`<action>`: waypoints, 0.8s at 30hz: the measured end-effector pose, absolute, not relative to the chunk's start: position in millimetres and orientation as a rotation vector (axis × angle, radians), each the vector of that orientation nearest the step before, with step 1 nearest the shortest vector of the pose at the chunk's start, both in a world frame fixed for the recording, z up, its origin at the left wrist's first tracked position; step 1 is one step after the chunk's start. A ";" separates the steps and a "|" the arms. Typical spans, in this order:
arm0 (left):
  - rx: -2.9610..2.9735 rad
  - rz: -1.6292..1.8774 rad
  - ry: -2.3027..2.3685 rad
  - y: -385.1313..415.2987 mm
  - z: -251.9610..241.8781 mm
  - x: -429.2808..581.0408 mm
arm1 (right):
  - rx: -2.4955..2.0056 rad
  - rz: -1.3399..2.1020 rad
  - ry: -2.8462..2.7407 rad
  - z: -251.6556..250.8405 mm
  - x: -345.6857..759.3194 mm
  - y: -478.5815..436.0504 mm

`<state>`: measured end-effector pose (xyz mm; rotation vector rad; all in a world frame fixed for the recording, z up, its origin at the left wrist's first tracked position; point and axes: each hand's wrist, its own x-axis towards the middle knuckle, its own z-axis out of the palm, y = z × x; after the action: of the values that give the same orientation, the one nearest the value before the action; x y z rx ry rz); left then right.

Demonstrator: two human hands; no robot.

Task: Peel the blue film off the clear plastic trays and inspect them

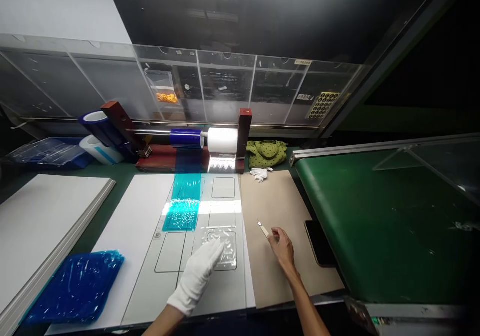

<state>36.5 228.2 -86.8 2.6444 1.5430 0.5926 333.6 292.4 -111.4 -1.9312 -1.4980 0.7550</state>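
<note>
My left hand [200,271], in a white glove, lies with its fingers stretched out on a piece of clear film [227,248]. The film lies over the lower right outlined rectangle of a pale grey panel [146,296]. My bare right hand [284,250] is over the brown cardboard [273,196], its fingers curled around the rear end of a thin white craft knife [263,229]. The blade points away to the upper left. A strip of blue film [183,206] runs from its roll onto the panel, left of the clear film.
Behind the panel, a dark red stand [159,163] carries a blue film roll [185,138] and a clear film roll [222,140]. White sheets [48,206] and bunched blue film [78,283] lie left. A phone [319,243] and a green conveyor belt [360,216] are right.
</note>
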 end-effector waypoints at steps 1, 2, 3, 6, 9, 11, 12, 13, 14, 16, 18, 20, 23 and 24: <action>2.665 0.608 1.542 213.3 -88.8 35.9 | -1.922 0.753 -1.502 -110.5 333.6 287.4; 2.684 0.622 1.545 198.7 -91.5 35.4 | -1.913 0.752 -1.506 -109.4 332.5 282.0; 2.709 0.632 1.544 184.5 -94.8 35.0 | -1.906 0.752 -1.510 -108.1 330.6 276.4; 2.797 0.565 1.525 145.5 -105.0 34.3 | -1.878 0.757 -1.525 -104.6 322.5 258.1; 2.856 0.506 1.507 116.1 -115.0 34.7 | -1.878 0.768 -1.560 -102.0 314.7 239.8; 2.870 0.530 1.510 104.3 -122.1 35.6 | -1.893 0.779 -1.585 -100.1 310.7 229.2; 2.874 0.549 1.506 100.8 -125.3 36.2 | -1.899 0.783 -1.597 -98.7 309.1 224.7; 2.874 0.563 1.492 98.7 -128.0 36.7 | -1.904 0.784 -1.606 -97.0 307.7 220.7; 2.863 0.566 1.473 97.6 -129.6 37.0 | -1.910 0.783 -1.613 -94.9 306.6 217.3; 2.816 0.544 1.411 97.5 -128.6 36.7 | -1.924 0.782 -1.622 -89.7 305.2 211.8; 2.753 0.474 1.336 98.1 -121.7 34.6 | -1.935 0.777 -1.620 -82.4 304.8 207.4; 2.711 0.415 1.295 98.3 -110.5 30.8 | -1.928 0.770 -1.613 -71.8 305.1 203.4; 2.704 0.459 1.369 99.2 -90.7 25.5 | -1.868 0.823 -1.580 -44.9 307.8 197.4; 2.693 0.511 1.433 100.4 -83.8 24.8 | -1.842 0.853 -1.565 -32.4 310.0 195.7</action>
<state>24.8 100.4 -83.8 2.6931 1.4332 0.5112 310.0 195.7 -32.4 -1.8422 -1.5654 0.8535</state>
